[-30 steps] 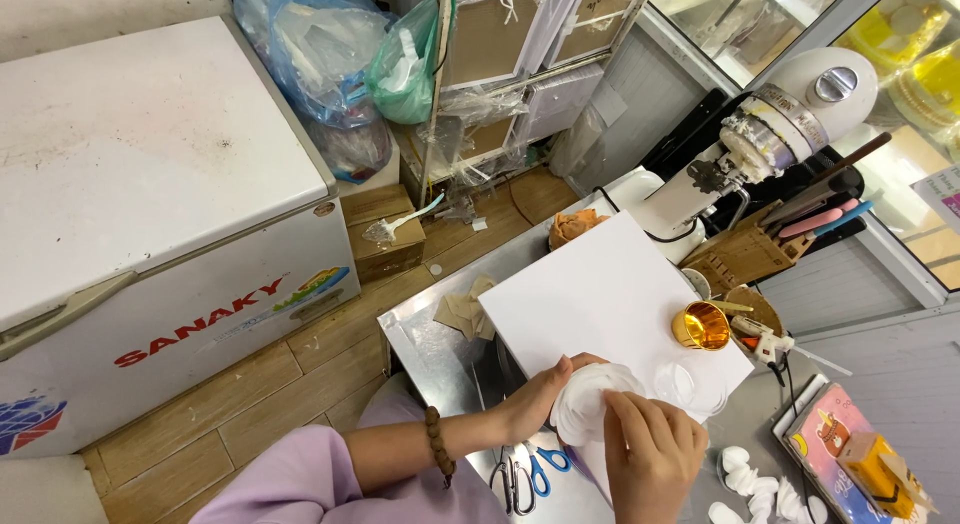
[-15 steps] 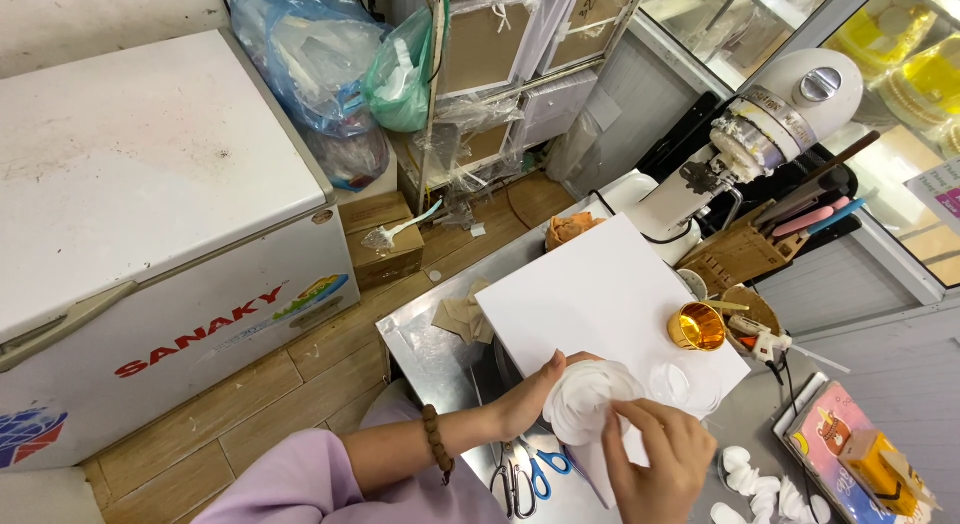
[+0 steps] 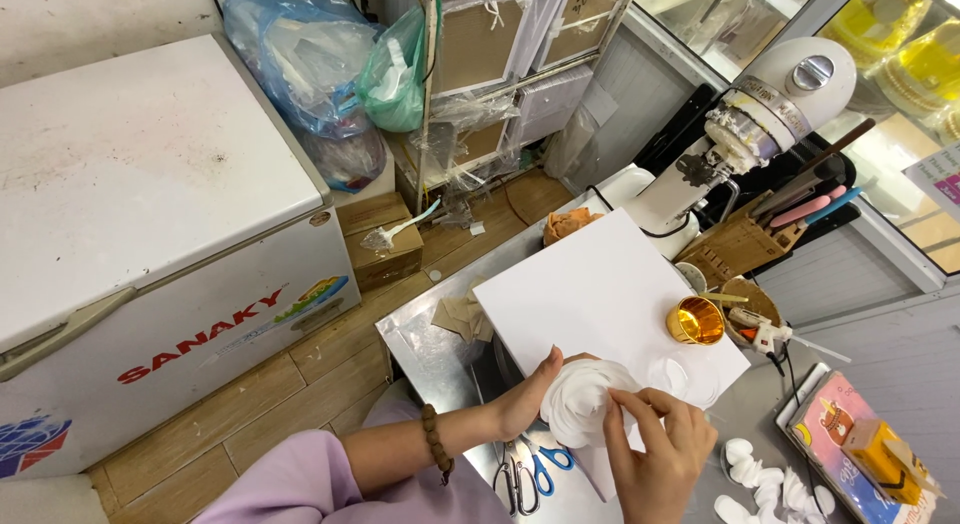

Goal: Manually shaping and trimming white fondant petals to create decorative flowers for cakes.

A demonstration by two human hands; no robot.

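A white chest freezer (image 3: 150, 214) stands at left on a wood-plank floor (image 3: 260, 414). Plastic bags (image 3: 310, 64) and stacked drawer units (image 3: 500, 44) line the rear. A steel tabletop (image 3: 430, 349) occupies the centre. Daylit glass display cases (image 3: 900, 54) fill the upper right.

A white chest freezer (image 3: 150, 214) is standing at left on the wooden floor (image 3: 300, 384), with plastic bags (image 3: 310, 64) and a cardboard box (image 3: 385, 246) sitting beside it. On the steel counter (image 3: 425, 339), a gold cup (image 3: 695, 321) is resting on a white board (image 3: 600, 289), while a stand mixer (image 3: 745, 134), a knife block (image 3: 740, 246) and blue scissors (image 3: 540, 474) are lying close around.
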